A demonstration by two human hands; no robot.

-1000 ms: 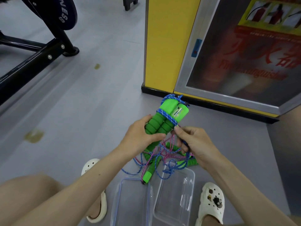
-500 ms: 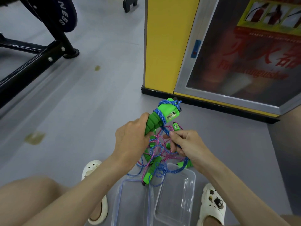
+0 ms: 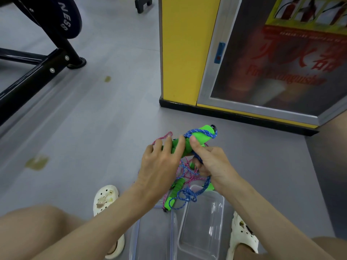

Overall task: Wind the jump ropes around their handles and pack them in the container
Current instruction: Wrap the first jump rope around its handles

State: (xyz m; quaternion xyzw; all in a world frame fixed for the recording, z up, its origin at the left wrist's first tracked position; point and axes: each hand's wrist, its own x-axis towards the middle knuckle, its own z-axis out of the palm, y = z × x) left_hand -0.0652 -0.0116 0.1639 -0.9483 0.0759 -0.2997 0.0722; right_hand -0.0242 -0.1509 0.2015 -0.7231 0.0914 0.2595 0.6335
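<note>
My left hand point(image 3: 161, 162) grips a pair of green foam jump-rope handles point(image 3: 199, 136) lying almost level, with blue cord wound round their far end. My right hand point(image 3: 210, 160) pinches the blue cord just under the handles, thumb pressed against the green foam. A tangle of blue and pink cord point(image 3: 187, 171) hangs below both hands. Another green handle point(image 3: 173, 194) dangles in that tangle over the clear plastic container point(image 3: 219, 203). A pink loop sticks out beyond my left fingers.
The container's clear lid point(image 3: 137, 233) lies on the grey floor left of it, between my two white clogs point(image 3: 105, 197). A yellow pillar and a fire-extinguisher cabinet point(image 3: 262, 72) stand ahead. A black exercise-machine frame point(image 3: 37, 66) is at the far left.
The wound handles have tipped from pointing up to lying nearly level. My left hand has shifted its grip over them, and my right hand has moved up closer under the bundle.
</note>
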